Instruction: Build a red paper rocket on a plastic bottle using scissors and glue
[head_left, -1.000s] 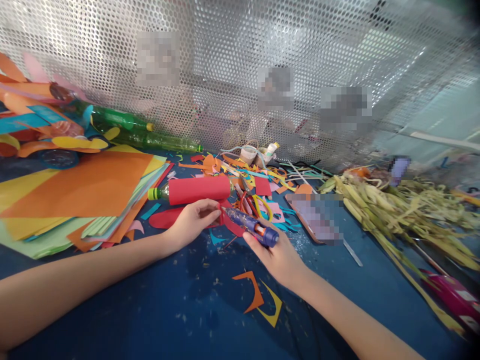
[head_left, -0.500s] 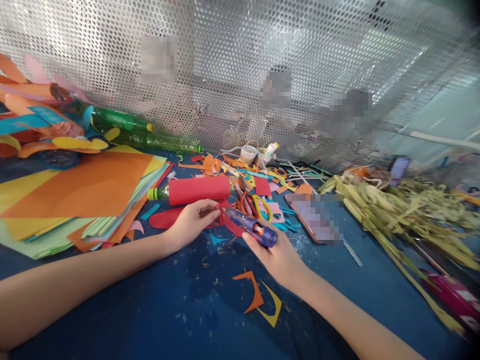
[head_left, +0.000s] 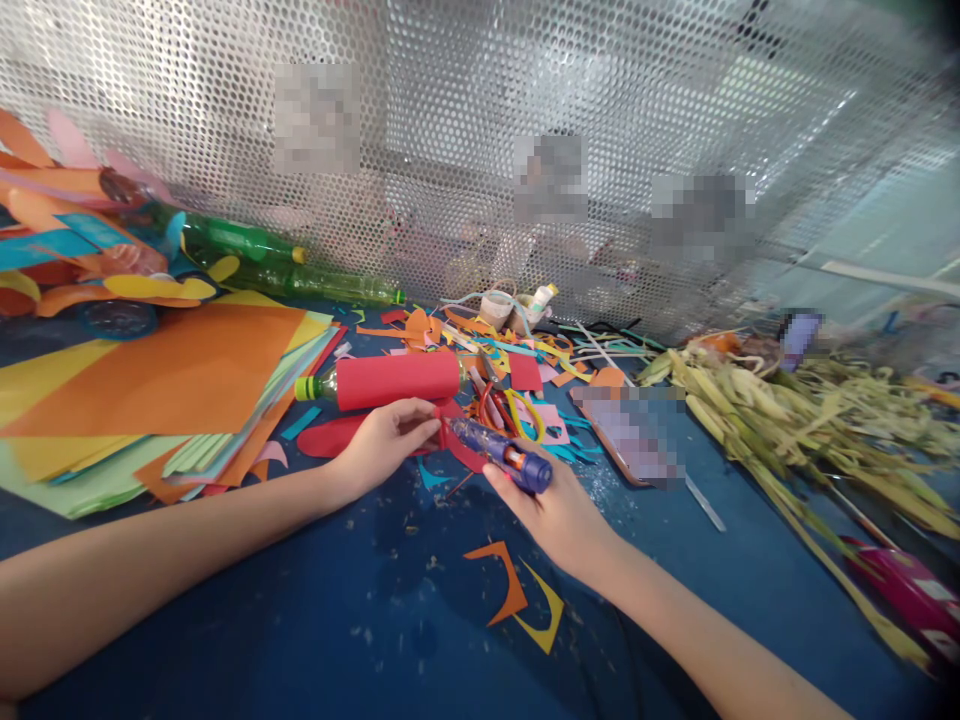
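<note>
The left hand [head_left: 386, 445] pinches a red paper piece [head_left: 459, 440] between thumb and fingers, out over the blue table [head_left: 300, 620], around the middle of its width. The right hand [head_left: 559, 510] is closed around a blue glue gun [head_left: 510, 455], its nozzle pointing at the red piece beside the left fingertips; whether the tip touches it, I cannot tell. Just beyond the left hand lies a bottle wrapped in red paper [head_left: 397, 380], on its side, its green cap toward the table's left edge. Scissors with red and yellow handles [head_left: 525, 415] lie among paper scraps just past the glue gun. Toward the left edge is a stack of coloured sheets [head_left: 157, 370], with green bottles [head_left: 322, 280] lying along the far edge. A phone [head_left: 630, 435] lies to the right of the scissors, and dry husks [head_left: 750, 430] spread toward the right edge. Nearer the front edge sit an orange cutout [head_left: 506, 580] and a yellow cutout [head_left: 551, 615].
</note>
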